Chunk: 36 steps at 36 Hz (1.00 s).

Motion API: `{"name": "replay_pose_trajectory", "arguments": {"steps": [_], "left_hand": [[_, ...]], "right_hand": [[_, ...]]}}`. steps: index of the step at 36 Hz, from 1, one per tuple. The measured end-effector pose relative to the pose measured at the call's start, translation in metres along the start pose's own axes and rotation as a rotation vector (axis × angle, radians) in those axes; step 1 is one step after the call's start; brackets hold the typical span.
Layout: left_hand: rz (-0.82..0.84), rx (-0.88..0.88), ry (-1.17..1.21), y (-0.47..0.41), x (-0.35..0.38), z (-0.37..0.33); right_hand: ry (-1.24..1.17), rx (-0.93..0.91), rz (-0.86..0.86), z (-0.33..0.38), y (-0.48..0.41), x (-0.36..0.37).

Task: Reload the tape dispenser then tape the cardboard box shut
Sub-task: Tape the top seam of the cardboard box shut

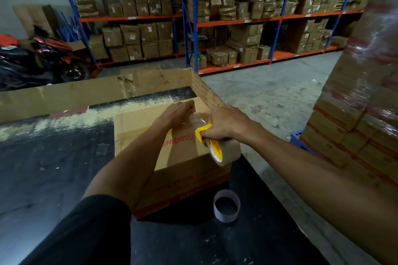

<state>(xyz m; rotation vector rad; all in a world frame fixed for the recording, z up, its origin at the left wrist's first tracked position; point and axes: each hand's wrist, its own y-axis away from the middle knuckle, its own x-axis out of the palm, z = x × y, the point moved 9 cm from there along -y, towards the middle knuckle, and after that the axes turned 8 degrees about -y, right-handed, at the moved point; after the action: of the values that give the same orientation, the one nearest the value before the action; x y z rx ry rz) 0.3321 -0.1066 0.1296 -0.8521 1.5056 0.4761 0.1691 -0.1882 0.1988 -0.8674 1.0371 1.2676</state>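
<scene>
A brown cardboard box [140,135] with red print lies on the dark table, its flaps folded shut. My right hand [226,123] grips a yellow tape dispenser [203,132] loaded with a clear-brown tape roll [228,150], held over the box's right side. A strip of clear tape [197,119] runs from the dispenser to my left hand [179,112], whose closed fingers pinch the strip's end above the far right part of the box top.
An empty white tape core [226,205] stands on the table [53,168] beside the box's near corner. A big flattened carton wall [64,97] rises behind the table. A wrapped pallet stack [355,114] is at right; shelving full of boxes [215,17] and a motorbike [43,60] lie beyond.
</scene>
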Motion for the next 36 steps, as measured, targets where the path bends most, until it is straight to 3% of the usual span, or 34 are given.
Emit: {"name": "replay_pose_trajectory", "arguments": {"steps": [6, 26, 36], "left_hand": [[0.022, 0.006, -0.103, -0.01, 0.004, 0.004], [0.096, -0.02, -0.065, -0.015, 0.01, 0.003], [0.064, -0.307, 0.147, -0.017, 0.012, 0.038]], "right_hand": [[0.009, 0.002, 0.021, -0.003, -0.014, 0.003], [0.023, 0.031, 0.164, 0.0, -0.035, 0.008], [0.038, 0.079, 0.198, 0.003, -0.038, 0.007]]}}
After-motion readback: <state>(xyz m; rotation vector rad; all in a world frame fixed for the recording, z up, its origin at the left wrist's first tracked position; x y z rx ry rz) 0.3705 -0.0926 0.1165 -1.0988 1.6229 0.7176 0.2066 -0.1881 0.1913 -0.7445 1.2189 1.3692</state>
